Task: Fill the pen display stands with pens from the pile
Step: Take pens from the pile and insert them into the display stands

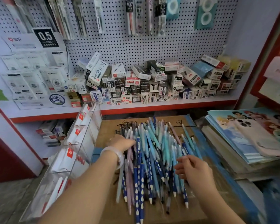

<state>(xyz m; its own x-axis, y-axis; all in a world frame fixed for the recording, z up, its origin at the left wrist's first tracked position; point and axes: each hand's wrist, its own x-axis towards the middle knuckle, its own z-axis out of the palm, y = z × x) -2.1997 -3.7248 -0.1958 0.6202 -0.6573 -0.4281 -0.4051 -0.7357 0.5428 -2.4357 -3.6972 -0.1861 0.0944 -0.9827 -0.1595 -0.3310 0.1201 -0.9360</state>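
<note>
A white perforated pegboard [152, 42] fills the back wall, hung with carded pens and correction tapes in packets. Below it, at twelve o'clock from the hands, a white shelf with a red front edge [152, 109] carries a jumbled heap of small cardboard refill boxes [152, 83], white, black and blue. At ten o'clock a white tiered card display marked 0.5 [39, 68] stands on the same shelf. At three o'clock lies a stack of pale blue cartoon-printed folders [242, 138] with a pink phone case [262, 139] resting on top.

The clear acrylic stepped pen display stand [71, 152] leans at nine o'clock, just beside the brown cardboard sheet [111, 126] that covers the bench; its compartments hold white inserts with red labels, and white-and-red pens show in the lowest one.

The pile of plastic pens [153, 159] lies in the middle of the cardboard, between the two hands: light blue, teal, lilac and navy barrels with white drop patterns, mostly pointing toward the viewer, white tips at six o'clock (some black ones lie underneath).

The left hand [121, 143], a pale translucent bangle [115, 156] on its wrist, reaches into the pile's left edge; its fingers are buried among the pens, so I cannot tell its grip. The right hand [191, 167] hovers at the pile's right edge with fingers loosely curled, touching pens but gripping none that I can see.
</note>
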